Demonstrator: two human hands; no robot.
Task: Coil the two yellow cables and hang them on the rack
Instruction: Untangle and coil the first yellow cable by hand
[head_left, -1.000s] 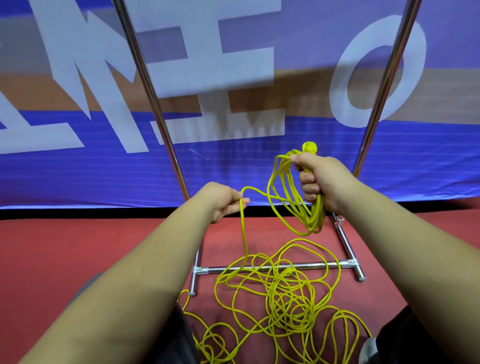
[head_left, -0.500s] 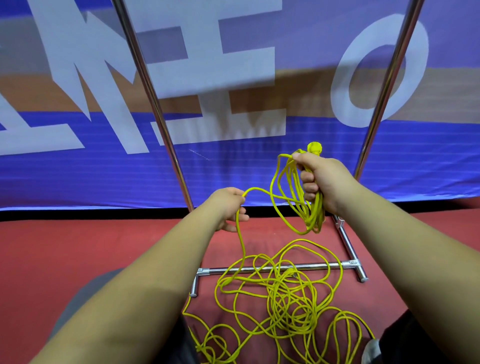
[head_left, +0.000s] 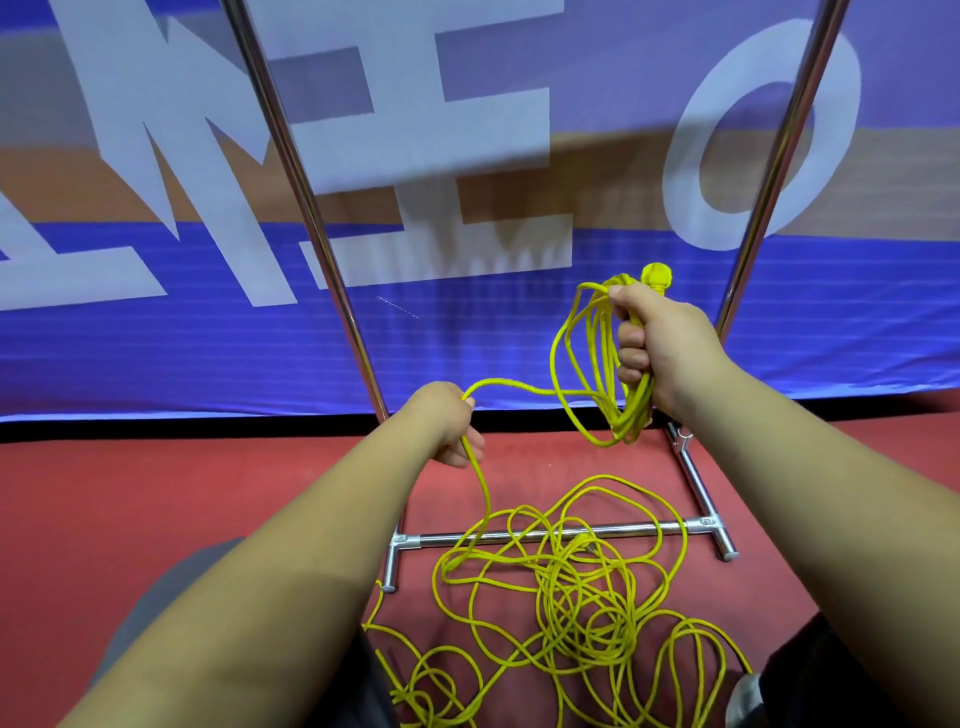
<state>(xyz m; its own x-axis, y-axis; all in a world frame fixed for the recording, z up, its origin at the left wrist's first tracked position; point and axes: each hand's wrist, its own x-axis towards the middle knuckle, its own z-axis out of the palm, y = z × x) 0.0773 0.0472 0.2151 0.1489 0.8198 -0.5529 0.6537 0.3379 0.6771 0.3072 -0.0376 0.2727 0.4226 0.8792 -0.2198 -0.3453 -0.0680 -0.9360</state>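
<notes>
1. Since a second ago the left hand (head_left: 447, 421) has dropped a little toward the rack (head_left: 311, 234). Its fingers, then partly stretched out, are now curled round the yellow cable (head_left: 480, 483). The strand running across to the other hand is now longer.
2. Behind the rack hangs a blue banner (head_left: 156, 343) with large pale letters. The red floor (head_left: 156, 493) lies under the rack.
3. The left hand grasps a single strand of the cable just right of the rack's left upright and above its base crossbar (head_left: 639, 530). Below the fist the strand falls to the floor. Above it the strand arcs right to the coil (head_left: 582, 374).
4. The rest of the cable lies in a loose tangled heap (head_left: 571, 592) on the floor. It lies across the base crossbar and spreads to the near side of it. I cannot tell from the tangle where one cable ends and another begins.
5. The right hand (head_left: 665, 353) is clenched round the gathered loops of the coil. It is held up between the rack's two uprights, nearer the right one. The loops hang below the fist, clear of the floor.
6. A yellow plug (head_left: 657, 275) sticks up just above the right hand's thumb, beside the right upright (head_left: 779, 156).
</notes>
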